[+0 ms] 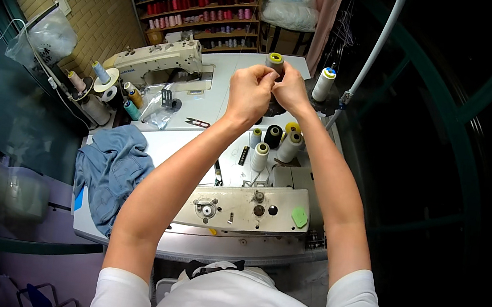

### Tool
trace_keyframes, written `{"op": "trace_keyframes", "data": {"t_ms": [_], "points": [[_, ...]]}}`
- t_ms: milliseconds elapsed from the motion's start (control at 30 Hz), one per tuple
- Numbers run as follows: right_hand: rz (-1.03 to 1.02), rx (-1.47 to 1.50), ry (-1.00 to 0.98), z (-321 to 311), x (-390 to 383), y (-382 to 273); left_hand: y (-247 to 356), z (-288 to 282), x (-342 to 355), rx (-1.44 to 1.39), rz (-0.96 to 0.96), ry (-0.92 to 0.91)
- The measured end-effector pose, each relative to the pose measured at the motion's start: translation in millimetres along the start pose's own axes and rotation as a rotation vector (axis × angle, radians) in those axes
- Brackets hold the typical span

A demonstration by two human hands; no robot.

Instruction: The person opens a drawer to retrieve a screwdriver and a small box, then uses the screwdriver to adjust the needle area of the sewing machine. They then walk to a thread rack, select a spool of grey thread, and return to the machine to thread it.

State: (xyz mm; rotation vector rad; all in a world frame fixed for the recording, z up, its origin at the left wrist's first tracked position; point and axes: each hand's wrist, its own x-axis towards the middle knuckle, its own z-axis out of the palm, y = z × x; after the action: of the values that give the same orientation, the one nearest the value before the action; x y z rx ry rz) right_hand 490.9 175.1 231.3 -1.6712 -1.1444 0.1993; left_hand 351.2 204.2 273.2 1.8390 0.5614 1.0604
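Both my arms reach forward over the sewing tables, and my hands meet at the far side. My left hand [250,93] is closed, thumb and forefinger pinched together. Beside it, my right hand [292,90] has its fingers bent and drawn in close to the left fingertips. Whatever the fingers pinch is too small to make out. Just beyond them stands a grey thread cone [274,63] with a yellow core; I cannot tell whether the right fingers touch it. Below my wrists are a black thread cone [272,136] and a white thread cone [260,157], among others.
A sewing machine [238,210] lies across the near table, another [157,60] at the back left. Blue denim [112,167] drapes over the left edge. Thread snips [198,123] rest between. A white cone [324,84] stands at right by a pole [374,46]. Thread shelves [192,16] line the back.
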Motion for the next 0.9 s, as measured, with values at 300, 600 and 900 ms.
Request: {"op": "trace_keyframes", "data": {"t_ms": [300,600,900], "points": [[-0.042,-0.176,-0.050,-26.3,1.8,-10.8,-3.6,-10.9,-2.8,0.052,0.026,0.013],[-0.037,0.474,-0.100,-28.6,60.3,-91.2,16.6,-20.7,29.5,0.175,0.272,0.057],[-0.061,0.676,-0.241,-88.9,-22.3,-82.7,86.6,-44.5,33.1,0.020,0.275,-0.464]]}}
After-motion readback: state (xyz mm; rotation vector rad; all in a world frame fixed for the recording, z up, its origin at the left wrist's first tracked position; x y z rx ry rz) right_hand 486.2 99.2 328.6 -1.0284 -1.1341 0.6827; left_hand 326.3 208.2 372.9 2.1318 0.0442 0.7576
